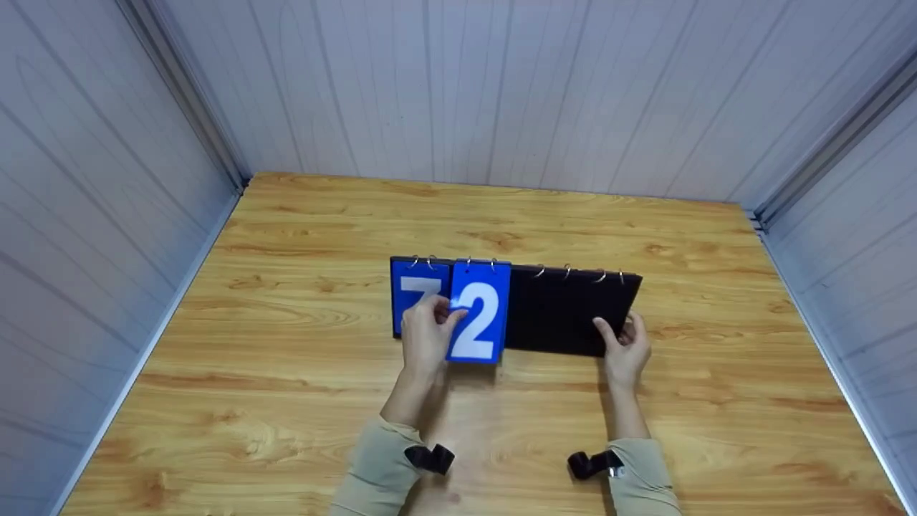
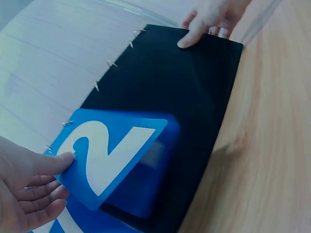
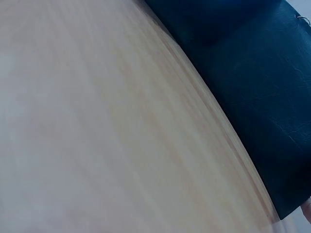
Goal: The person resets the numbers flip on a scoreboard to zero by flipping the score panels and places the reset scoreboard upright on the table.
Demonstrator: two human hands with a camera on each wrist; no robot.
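Note:
A black flip scoreboard (image 1: 555,312) with metal rings along its top edge leans tilted above the wooden table. My left hand (image 1: 424,333) pinches the left edge of a blue number card (image 2: 109,150) bearing a white 2, its thumb on the front face. That card is lifted away from the board, with another blue surface (image 2: 138,194) showing beneath it. Left of it hangs a blue card (image 1: 399,287) with what looks like a white 7, partly hidden by my left hand. At the board's lower right corner, my right hand (image 1: 627,351) grips the edge, thumb in front and fingers behind.
The wood-grain table (image 1: 301,401) spreads around the board. Pale panelled walls (image 1: 458,93) enclose it at the back and both sides. Bare black panel and several rings (image 1: 567,271) make up the board's right half. Black straps (image 1: 430,459) sit on both sleeves.

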